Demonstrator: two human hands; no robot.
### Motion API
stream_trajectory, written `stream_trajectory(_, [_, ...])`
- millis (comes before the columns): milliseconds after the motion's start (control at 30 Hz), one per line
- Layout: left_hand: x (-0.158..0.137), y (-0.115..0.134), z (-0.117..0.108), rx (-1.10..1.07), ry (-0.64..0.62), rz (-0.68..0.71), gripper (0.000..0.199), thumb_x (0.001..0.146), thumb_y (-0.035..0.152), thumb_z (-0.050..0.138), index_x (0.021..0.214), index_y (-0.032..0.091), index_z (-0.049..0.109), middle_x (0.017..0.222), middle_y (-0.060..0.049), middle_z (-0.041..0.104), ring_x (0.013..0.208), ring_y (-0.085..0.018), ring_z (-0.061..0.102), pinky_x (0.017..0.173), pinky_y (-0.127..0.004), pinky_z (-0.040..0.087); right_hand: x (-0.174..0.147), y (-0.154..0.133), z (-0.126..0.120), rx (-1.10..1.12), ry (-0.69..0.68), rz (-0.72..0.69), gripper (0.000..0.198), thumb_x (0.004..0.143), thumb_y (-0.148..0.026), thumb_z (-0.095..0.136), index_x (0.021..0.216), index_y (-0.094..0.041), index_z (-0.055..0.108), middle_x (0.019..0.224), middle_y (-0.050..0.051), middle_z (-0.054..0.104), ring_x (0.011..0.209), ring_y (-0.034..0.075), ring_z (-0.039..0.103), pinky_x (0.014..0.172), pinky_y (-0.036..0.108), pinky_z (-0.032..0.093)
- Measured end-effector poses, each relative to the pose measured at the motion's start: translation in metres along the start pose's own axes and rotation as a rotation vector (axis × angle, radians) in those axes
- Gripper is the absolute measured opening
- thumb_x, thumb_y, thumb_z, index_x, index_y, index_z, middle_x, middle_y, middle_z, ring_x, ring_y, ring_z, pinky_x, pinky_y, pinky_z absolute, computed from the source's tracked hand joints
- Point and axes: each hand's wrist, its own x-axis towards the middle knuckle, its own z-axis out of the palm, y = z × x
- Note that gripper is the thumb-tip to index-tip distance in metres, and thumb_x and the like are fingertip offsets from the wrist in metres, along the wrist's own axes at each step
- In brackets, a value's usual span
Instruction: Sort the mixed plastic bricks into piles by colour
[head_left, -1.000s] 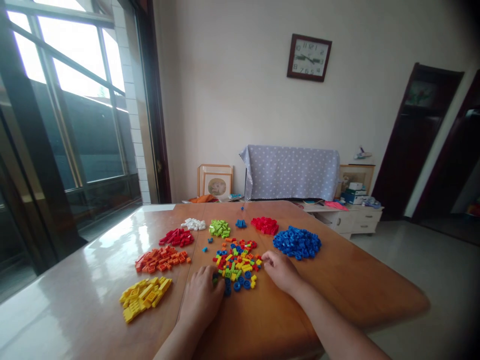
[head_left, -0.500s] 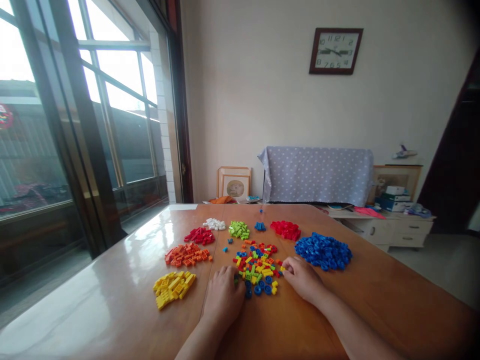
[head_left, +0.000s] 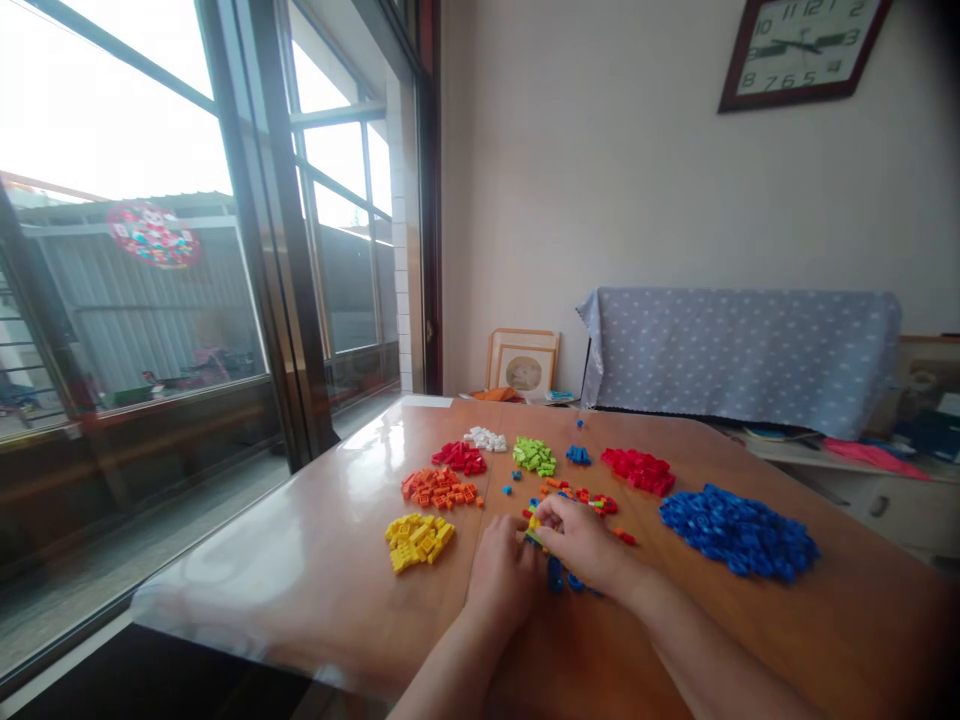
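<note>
The mixed pile of toy building bricks (head_left: 589, 497) lies in the middle of the table, partly covered by my hands. My right hand (head_left: 585, 540) reaches over it, thumb and forefinger closed on a yellow brick (head_left: 534, 523). Just left of the pile is my left hand (head_left: 502, 562), its fingers curled in beside the right fingertips; what they hold, if anything, is hidden. Blue round pieces (head_left: 555, 575) lie below the hands. Left of them are a yellow brick pile (head_left: 420, 541) and an orange brick pile (head_left: 439, 488).
Farther back lie dark red bricks (head_left: 459, 458), white bricks (head_left: 485, 439), lime green bricks (head_left: 534, 456), small blue pieces (head_left: 577, 455) and a red pile (head_left: 637, 470). A large blue heap (head_left: 739, 532) stands right on the wooden table (head_left: 300, 590).
My right hand has moved left across the mixed pile, close to my left hand, with the yellow brick in its fingers. The camera view has turned left.
</note>
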Motion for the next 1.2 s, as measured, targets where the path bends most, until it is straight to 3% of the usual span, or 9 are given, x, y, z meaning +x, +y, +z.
stream_trajectory(200, [-0.001, -0.018, -0.015, -0.340, 0.316, -0.243, 0.020, 0.082, 0.016, 0.042, 0.095, 0.018, 0.058, 0.101, -0.009, 0.068, 0.098, -0.021, 0.063, 0.089, -0.033, 0.049, 0.021, -0.019, 0.038, 0.026, 0.007, 0.006, 0.012, 0.078, -0.021, 0.058, 0.087, -0.020, 0.065, 0.073, -0.001, 0.067, 0.066, 0.014, 0.057, 0.061, 0.023, 0.040])
stream_trajectory(333, [-0.019, -0.028, -0.041, -0.416, 0.372, -0.276, 0.018, 0.085, 0.024, 0.043, 0.095, 0.020, 0.057, 0.099, -0.007, 0.067, 0.097, -0.022, 0.065, 0.090, -0.034, 0.051, 0.018, -0.028, 0.056, -0.027, -0.029, 0.055, 0.007, 0.077, -0.018, 0.058, 0.081, -0.020, 0.063, 0.069, -0.001, 0.064, 0.064, 0.013, 0.054, 0.058, 0.022, 0.035])
stream_trajectory(533, [-0.039, -0.048, -0.100, -0.223, 0.443, -0.241, 0.025, 0.087, 0.026, 0.041, 0.103, 0.018, 0.059, 0.102, -0.008, 0.067, 0.098, -0.023, 0.065, 0.094, -0.037, 0.051, 0.012, -0.049, 0.077, -0.165, -0.076, 0.042, 0.013, 0.079, -0.011, 0.053, 0.078, -0.019, 0.063, 0.076, 0.002, 0.067, 0.073, 0.015, 0.058, 0.064, 0.023, 0.033])
stream_trajectory(667, [-0.038, -0.062, -0.133, 0.041, 0.459, -0.253, 0.036, 0.086, 0.023, 0.046, 0.119, 0.016, 0.060, 0.122, -0.013, 0.064, 0.118, -0.027, 0.059, 0.107, -0.042, 0.045, 0.010, -0.054, 0.082, -0.210, -0.078, 0.040, 0.017, 0.083, -0.013, 0.052, 0.087, -0.020, 0.067, 0.087, 0.004, 0.070, 0.082, 0.017, 0.061, 0.067, 0.024, 0.034])
stream_trajectory(900, [-0.015, -0.083, -0.146, 0.199, 0.335, -0.238, 0.043, 0.097, 0.033, 0.038, 0.128, 0.011, 0.058, 0.133, -0.019, 0.060, 0.130, -0.028, 0.053, 0.113, -0.044, 0.038, -0.005, -0.062, 0.094, -0.346, -0.060, 0.024, 0.022, 0.090, -0.021, 0.051, 0.098, -0.026, 0.071, 0.103, 0.005, 0.068, 0.084, 0.017, 0.063, 0.064, 0.027, 0.031])
stream_trajectory(1033, [0.001, -0.081, -0.146, 0.185, 0.219, -0.146, 0.047, 0.102, 0.041, 0.028, 0.111, 0.015, 0.066, 0.115, -0.016, 0.069, 0.113, -0.025, 0.062, 0.103, -0.040, 0.045, -0.011, -0.063, 0.098, -0.349, -0.026, 0.011, 0.023, 0.092, -0.020, 0.049, 0.096, -0.026, 0.071, 0.101, 0.004, 0.066, 0.089, 0.017, 0.063, 0.068, 0.027, 0.034])
stream_trajectory(1200, [0.010, -0.067, -0.139, 0.294, 0.065, -0.032, 0.045, 0.101, 0.045, 0.033, 0.096, 0.021, 0.071, 0.100, -0.012, 0.071, 0.100, -0.025, 0.064, 0.092, -0.037, 0.047, -0.014, -0.067, 0.097, -0.340, -0.017, -0.030, 0.019, 0.091, -0.035, 0.057, 0.104, -0.027, 0.069, 0.106, 0.004, 0.065, 0.091, 0.019, 0.063, 0.070, 0.028, 0.036])
